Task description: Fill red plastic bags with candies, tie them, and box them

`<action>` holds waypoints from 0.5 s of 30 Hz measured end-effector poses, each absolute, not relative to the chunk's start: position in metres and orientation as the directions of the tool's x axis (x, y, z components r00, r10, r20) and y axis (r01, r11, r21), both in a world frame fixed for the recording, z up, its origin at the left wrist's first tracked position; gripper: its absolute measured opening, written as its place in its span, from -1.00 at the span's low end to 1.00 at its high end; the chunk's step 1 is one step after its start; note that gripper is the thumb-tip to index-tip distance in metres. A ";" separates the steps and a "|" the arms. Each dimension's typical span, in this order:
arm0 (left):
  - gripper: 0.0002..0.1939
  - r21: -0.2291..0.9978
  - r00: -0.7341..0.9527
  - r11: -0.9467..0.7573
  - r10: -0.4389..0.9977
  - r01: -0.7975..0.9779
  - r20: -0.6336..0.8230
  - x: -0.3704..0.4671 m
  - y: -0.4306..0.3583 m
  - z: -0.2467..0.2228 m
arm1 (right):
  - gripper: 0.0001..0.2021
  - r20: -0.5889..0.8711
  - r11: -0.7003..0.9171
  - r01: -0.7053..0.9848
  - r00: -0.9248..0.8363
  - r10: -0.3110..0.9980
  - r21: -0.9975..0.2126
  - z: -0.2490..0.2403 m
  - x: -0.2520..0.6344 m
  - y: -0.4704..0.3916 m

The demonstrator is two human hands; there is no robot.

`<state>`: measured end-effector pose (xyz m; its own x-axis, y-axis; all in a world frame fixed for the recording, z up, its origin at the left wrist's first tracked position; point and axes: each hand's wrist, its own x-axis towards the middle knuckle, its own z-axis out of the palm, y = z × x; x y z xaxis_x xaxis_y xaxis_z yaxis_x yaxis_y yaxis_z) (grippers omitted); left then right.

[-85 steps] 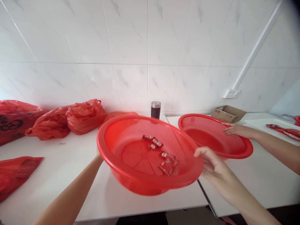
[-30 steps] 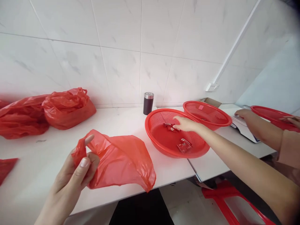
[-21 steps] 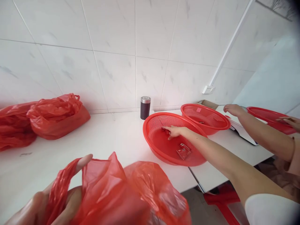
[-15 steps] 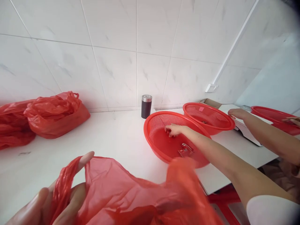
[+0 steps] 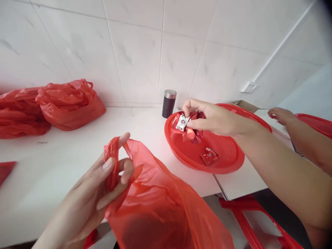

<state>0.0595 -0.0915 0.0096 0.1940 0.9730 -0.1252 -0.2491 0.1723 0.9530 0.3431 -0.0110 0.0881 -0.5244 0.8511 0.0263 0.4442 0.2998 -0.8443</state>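
My left hand is closed around the gathered handle of a thin red plastic bag, with the index finger hooked through its loop. The bag hangs in front of me, its mouth partly spread. My right hand pinches a cluster of small wrapped candies in red and white wrappers, raised over the near red mesh basket. A few flat red packets lie on the basket's bottom.
Full red bags rest at the left by the tiled wall. A black tumbler stands behind the near basket. At the right are a second red basket, a third and another person's hand. A red stool is below.
My right hand has come up from the basket's bottom with the candies. My left hand shows higher and further right, still holding the bag's handle. The view has tilted down.
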 end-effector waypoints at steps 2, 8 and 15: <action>-0.51 0.897 0.256 0.248 0.953 -0.367 -0.159 0.063 -0.090 0.013 | -0.87 0.018 0.366 0.458 -0.604 0.796 -0.810 0.102 0.308 -0.053; -0.56 0.887 0.260 0.180 0.963 -0.425 -0.071 0.058 -0.094 0.018 | -0.77 -0.142 0.564 0.634 -0.722 0.677 -0.529 0.067 0.252 -0.095; -0.48 0.875 0.191 0.261 0.961 -0.407 -0.198 0.053 -0.115 0.019 | -0.73 0.165 0.402 0.802 -0.369 0.915 -0.442 0.054 0.327 -0.026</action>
